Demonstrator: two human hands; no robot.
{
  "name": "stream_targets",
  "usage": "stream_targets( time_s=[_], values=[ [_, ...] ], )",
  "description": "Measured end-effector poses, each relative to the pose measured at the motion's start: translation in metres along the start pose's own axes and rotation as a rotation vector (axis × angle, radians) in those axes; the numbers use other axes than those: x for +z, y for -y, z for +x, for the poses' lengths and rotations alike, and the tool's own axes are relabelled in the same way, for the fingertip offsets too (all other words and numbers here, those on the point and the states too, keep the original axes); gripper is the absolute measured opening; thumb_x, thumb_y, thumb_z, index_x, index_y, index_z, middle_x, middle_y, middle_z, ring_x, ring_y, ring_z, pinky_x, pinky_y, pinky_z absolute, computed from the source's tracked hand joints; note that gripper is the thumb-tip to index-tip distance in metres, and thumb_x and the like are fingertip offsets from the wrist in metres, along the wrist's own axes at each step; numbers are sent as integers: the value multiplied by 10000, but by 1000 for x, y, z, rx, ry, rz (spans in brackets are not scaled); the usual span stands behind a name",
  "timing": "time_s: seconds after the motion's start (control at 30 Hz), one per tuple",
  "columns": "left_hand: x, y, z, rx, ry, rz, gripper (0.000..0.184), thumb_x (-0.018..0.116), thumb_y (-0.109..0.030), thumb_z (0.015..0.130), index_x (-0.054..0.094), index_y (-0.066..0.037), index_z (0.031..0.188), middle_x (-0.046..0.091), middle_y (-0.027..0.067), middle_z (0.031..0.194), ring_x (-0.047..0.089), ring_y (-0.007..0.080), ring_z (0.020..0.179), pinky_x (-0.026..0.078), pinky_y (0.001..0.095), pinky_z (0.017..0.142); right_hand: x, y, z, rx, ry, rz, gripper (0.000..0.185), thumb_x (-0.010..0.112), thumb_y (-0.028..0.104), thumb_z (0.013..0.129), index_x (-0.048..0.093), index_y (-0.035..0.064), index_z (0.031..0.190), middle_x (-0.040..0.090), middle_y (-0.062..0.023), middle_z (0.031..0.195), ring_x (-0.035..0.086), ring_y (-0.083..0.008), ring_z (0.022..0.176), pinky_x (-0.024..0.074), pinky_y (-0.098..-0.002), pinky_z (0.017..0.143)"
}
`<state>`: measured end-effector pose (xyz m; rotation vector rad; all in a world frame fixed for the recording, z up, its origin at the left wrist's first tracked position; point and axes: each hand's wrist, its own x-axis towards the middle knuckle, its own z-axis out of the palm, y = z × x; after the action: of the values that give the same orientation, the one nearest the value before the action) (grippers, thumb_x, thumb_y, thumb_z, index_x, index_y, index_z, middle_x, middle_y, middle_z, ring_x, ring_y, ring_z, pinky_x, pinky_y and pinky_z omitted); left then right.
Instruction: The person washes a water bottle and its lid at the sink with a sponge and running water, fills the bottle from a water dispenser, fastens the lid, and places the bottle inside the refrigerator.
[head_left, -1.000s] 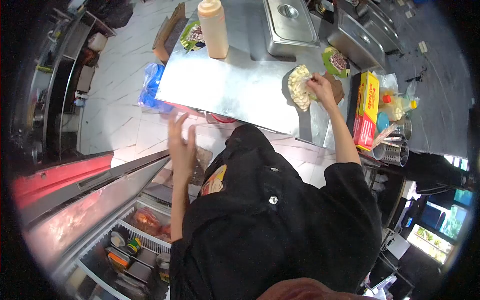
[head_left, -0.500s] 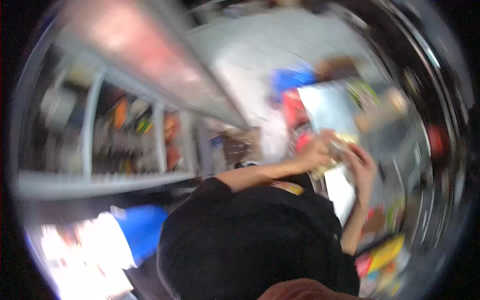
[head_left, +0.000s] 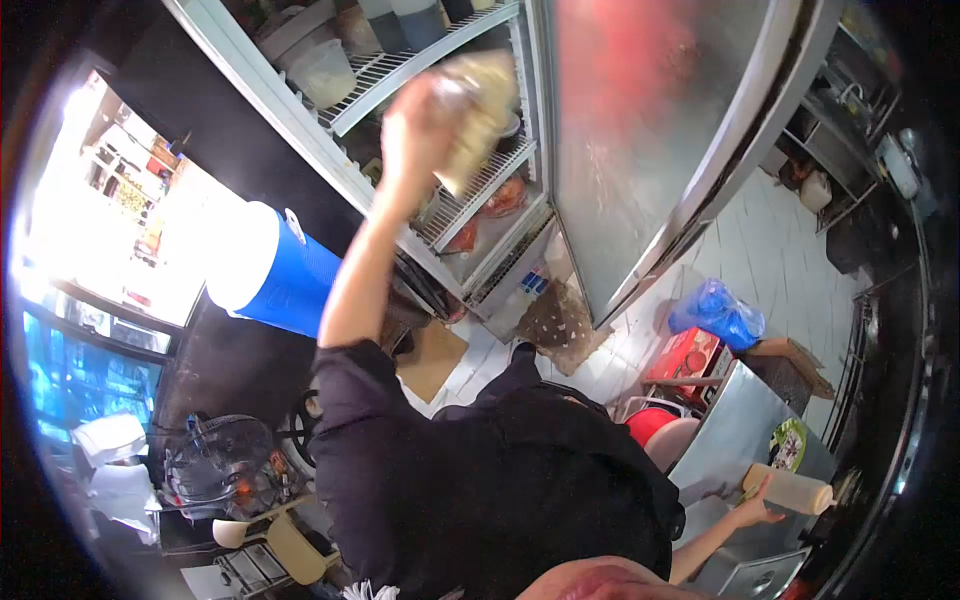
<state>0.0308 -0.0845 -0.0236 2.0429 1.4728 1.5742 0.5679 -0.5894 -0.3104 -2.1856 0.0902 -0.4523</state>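
My left hand (head_left: 412,145) is raised in front of the open fridge, closed on a clear bag of pale yellow food (head_left: 478,115). Motion blurs the bag, so its contents cannot be made out. Behind it are the wire shelves (head_left: 478,190) of the fridge. Low on the right, my right hand (head_left: 752,512) is over the steel counter (head_left: 715,440) with its fingers apart. Beside those fingers is a pale squeeze bottle (head_left: 795,488); whether they touch it I cannot tell.
The frosted fridge door (head_left: 640,170) stands swung out on the right. A blue drum (head_left: 290,275) is left of the fridge. On the floor lie a cardboard piece (head_left: 435,360) and a blue plastic bag (head_left: 718,312). A red box (head_left: 685,355) is by the counter, a fan (head_left: 225,465) lower left.
My hands were together over the counter and have parted. The left has gone up to the fridge with the bag; the right is by the bottle. The view has turned toward the fridge.
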Motion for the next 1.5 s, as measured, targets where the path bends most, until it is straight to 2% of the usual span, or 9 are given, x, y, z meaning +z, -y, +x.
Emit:
stream_targets(
  time_s=[0.17,0.5,0.7,0.77,0.87,0.93,1.07,1.2,1.5],
  values=[
    [-70,115,147,291,-88,326,423,653,-278,806,594,-80,1175,614,141,1143,585,331,1070,450,401,929,17,0,11,94,-2,-89,1122,859,508,577,267,22,1398,561,-219,1182,593,-341,1045,483,-446,903],
    [-70,192,207,68,207,672,441,574,-92,765,599,-84,1204,639,148,1166,610,320,1070,456,378,930,25,-18,28,45,-42,-98,1064,837,560,586,361,-33,1329,543,-222,1197,586,-359,1038,487,-453,900],
    [-21,133,163,519,-349,598,408,516,-6,724,653,-105,1096,649,171,1054,624,315,983,468,370,887,30,-47,43,-15,25,-27,990,806,547,644,367,-31,1317,482,-207,1282,544,-345,1111,468,-491,938],
    [5,25,68,218,21,180,372,466,89,707,694,-84,945,689,129,895,647,296,761,517,359,740,27,-31,32,74,112,115,892,789,493,697,379,-20,1302,482,-190,1290,527,-326,1136,464,-494,948],
    [39,-50,-59,166,977,-278,263,560,64,685,684,-50,887,680,94,860,651,228,853,510,346,767,24,-27,29,163,221,242,825,792,415,716,384,-2,1299,497,-171,1278,529,-303,1124,466,-484,942],
    [93,-58,-141,450,1289,-450,240,569,-22,749,656,-40,971,629,146,1129,597,299,1062,461,401,928,20,-24,31,188,290,272,811,804,364,709,383,10,1304,512,-161,1262,540,-291,1101,469,-472,932],
    [176,-47,-223,942,844,63,249,531,-139,824,642,6,992,471,268,1320,378,427,1309,285,479,1108,16,-35,38,239,400,360,799,829,263,693,382,34,1314,543,-141,1230,561,-265,1054,476,-449,910],
    [224,-32,-242,994,1247,882,380,509,-208,847,653,-9,1137,573,243,1237,463,383,1235,186,584,1094,7,-16,25,271,395,579,773,834,133,674,401,57,1310,543,-124,1227,593,-259,1014,516,-427,854],
    [195,-42,-249,990,1493,1157,439,525,-412,869,629,-164,1216,604,66,1214,542,285,1130,299,630,916,-11,61,-25,232,565,735,687,758,-2,743,420,43,1340,561,-117,1209,600,-220,1043,514,-353,857]
  ],
)
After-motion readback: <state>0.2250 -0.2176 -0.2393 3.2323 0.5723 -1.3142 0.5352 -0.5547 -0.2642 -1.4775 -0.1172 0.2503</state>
